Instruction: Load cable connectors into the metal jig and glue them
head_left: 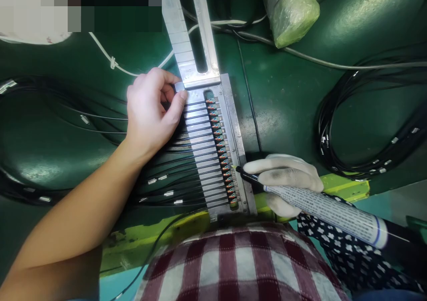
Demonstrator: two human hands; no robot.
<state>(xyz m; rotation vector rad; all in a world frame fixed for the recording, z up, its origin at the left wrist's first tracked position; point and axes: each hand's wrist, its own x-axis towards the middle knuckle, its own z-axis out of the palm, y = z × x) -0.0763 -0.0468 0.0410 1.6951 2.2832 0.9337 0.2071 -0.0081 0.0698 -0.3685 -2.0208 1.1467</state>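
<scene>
In the middle lies a metal fixture (pixel 203 158) with a row of small circuit-board connectors (pixel 222 149), each joined to a black cable (pixel 200 134) running left. Its slotted metal lid (pixel 200 74) is swung up and away. My bare left hand (pixel 151 109) pinches a small metal tab (pixel 179 87) at the fixture's upper left edge. My right hand (pixel 287 178), in a white glove, grips a marker pen (pixel 320 205) with printed text and a black front. The pen's pale yellow tip is at the lower connectors; whether it touches one I cannot tell.
Coiled black cables with white labels lie on the left (pixel 20 194) and on the right (pixel 328 154) of the green surface (pixel 280 87). A plastic-wrapped block (pixel 293 11) sits at the back. Pale cords (pixel 333 64) cross behind the fixture. A yellow-green edge (pixel 133 243) runs along the front.
</scene>
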